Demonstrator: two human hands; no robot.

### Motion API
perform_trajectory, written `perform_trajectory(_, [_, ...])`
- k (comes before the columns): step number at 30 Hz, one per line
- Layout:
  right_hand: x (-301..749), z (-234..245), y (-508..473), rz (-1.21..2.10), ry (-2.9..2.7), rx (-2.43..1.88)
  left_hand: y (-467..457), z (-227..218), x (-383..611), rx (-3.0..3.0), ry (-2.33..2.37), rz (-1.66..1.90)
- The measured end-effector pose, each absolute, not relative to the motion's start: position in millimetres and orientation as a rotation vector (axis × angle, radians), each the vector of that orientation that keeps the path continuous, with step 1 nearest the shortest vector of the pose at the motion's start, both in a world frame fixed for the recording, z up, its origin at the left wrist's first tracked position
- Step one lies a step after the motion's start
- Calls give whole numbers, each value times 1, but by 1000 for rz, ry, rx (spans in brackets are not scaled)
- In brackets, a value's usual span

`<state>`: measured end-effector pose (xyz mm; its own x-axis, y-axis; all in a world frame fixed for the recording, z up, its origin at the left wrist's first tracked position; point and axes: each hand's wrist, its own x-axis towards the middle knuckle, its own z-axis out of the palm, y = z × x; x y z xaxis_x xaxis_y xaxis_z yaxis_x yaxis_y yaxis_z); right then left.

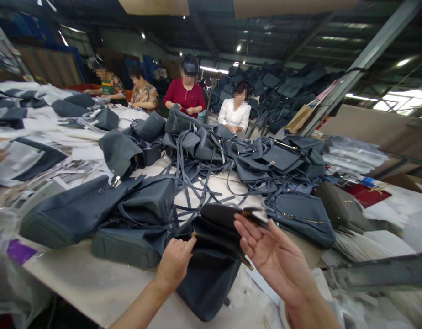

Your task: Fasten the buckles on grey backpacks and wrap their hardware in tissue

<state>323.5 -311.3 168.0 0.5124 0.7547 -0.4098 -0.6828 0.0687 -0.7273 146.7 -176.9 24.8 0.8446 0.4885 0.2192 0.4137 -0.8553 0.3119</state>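
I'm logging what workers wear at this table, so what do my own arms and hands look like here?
Both hands are bare: no gloves, rings or watch show on the left hand or the right hand. The left forearm and the right forearm are uncovered down to the picture's lower edge, with no sleeve or wristband in view.

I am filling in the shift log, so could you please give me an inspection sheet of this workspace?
Surface: pale table, mostly covered.
Job's things: dark bag at the near edge, its flap raised.
Clutter: heaped bags with loose straps; paper at right.
Hands: left hand pinches the bag's rim; right hand open against the flap.
Cables: nothing seen.
Surroundings: four people at the far end; a pile of bags behind them.
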Motion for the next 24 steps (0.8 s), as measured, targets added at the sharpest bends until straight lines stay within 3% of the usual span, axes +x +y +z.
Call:
perform_trajectory(4, [326,134,-293,874,-833,-1612,-177,59,149,2689,459,454])
perform_trajectory(8, [328,107,-271,1194,-1539,-1800,-166,104,163,2389,189,512])
perform_trajectory(13, [336,97,-244,1533,-1497,-1681,-151,114,167,2248,444,574])
perform_trajectory(17, [332,86,-242,1579,-1313,-1659,-166,97,141,2140,676,718])
perform_trajectory(24, [318,75,-260,1585,-1067,-1540,-213,66,113,1810,798,521])
